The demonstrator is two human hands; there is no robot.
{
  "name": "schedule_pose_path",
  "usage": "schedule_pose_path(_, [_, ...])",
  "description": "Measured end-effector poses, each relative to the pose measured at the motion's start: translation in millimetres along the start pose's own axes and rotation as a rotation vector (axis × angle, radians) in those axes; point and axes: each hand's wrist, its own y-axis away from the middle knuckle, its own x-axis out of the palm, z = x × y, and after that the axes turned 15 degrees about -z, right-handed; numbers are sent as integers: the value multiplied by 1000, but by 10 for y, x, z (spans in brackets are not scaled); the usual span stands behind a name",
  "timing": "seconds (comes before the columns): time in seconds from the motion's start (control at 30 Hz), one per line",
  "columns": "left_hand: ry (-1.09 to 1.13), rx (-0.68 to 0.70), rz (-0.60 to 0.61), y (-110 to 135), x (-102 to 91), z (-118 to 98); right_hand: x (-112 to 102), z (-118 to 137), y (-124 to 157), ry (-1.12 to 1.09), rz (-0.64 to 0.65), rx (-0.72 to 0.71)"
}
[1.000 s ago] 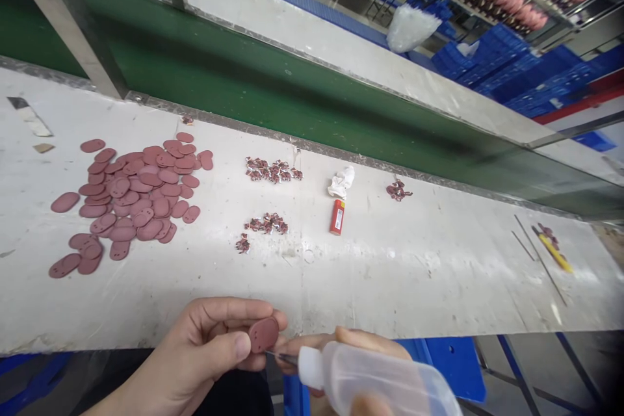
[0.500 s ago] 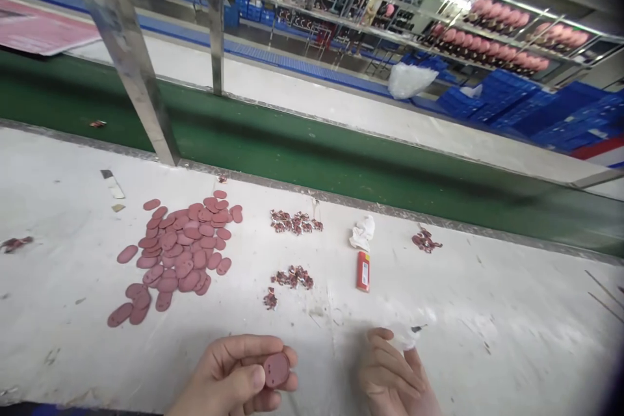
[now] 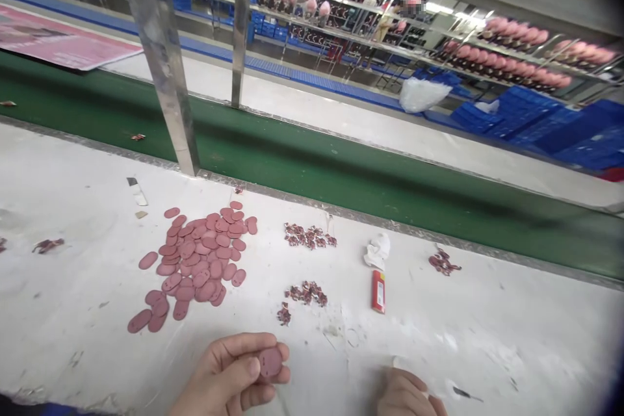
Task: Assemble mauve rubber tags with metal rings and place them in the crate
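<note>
One long white worktable (image 3: 68, 312): scuffed, spread across the lower view, bearing nearly everything within reach.
Green flat belt (image 3: 341, 175): runs along the table's far edge, behind a metal strip.
Pile of flat, reddish-brown ovals (image 3: 209, 253): left of centre, many overlapping, a few loose at its fringe; these look like unworked stock (my reading, no more).
Left hand (image 3: 229, 370): clamped on one oval between thumb and fingers, raised in front of the near part of the table.
Right hand (image 3: 409, 396): fingers curled at the lower edge, partly cut off and blurred; a pale sliver (image 3: 400, 361) shows past the knuckles, yet I cannot tell whether the hand grips it.
Bunched dark-red and white bits (image 3: 307, 236): in the middle, with a similar group nearer the hands.
Red box-shaped piece with a white label (image 3: 378, 292): just beside a crumpled white wad (image 3: 377, 251).
Held reddish-brown oval (image 3: 270, 362): in the left fingertips, small dark marks showing on its face; the step in hand seems to be handling this single piece, and a next move would call for a steady pinch and a settled right hand.
Dark thin-pointed piece (image 3: 468, 394): right of the right hand, slim end pointing away.
</note>
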Motion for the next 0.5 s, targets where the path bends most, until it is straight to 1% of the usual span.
schedule_pose_path(0.07, [-5,0,-43,27,1,-15,-8,-92,29,35,6,-76])
schedule_pose_path(0.2, [-30,-10,-125,47,-24,-2,-7,-330,72,127,31,-300])
schedule_pose_path(0.3, [-35,-23,-157,63,-32,5,5,-587,89,200,55,-432])
schedule_pose_path(0.33, [-33,-25,-164,71,-28,0,18,-692,76,249,39,-475])
schedule_pose_path(0.37, [-30,-26,-167,80,-22,-10,37,-801,43,405,-35,-563])
schedule_pose_path(0.4, [-29,-26,-171,88,-15,-21,63,-908,-14,655,-161,-686])
schedule_pose_path(0.5, [-33,-15,-179,103,4,-56,174,-1136,-350,1642,-662,-1086])
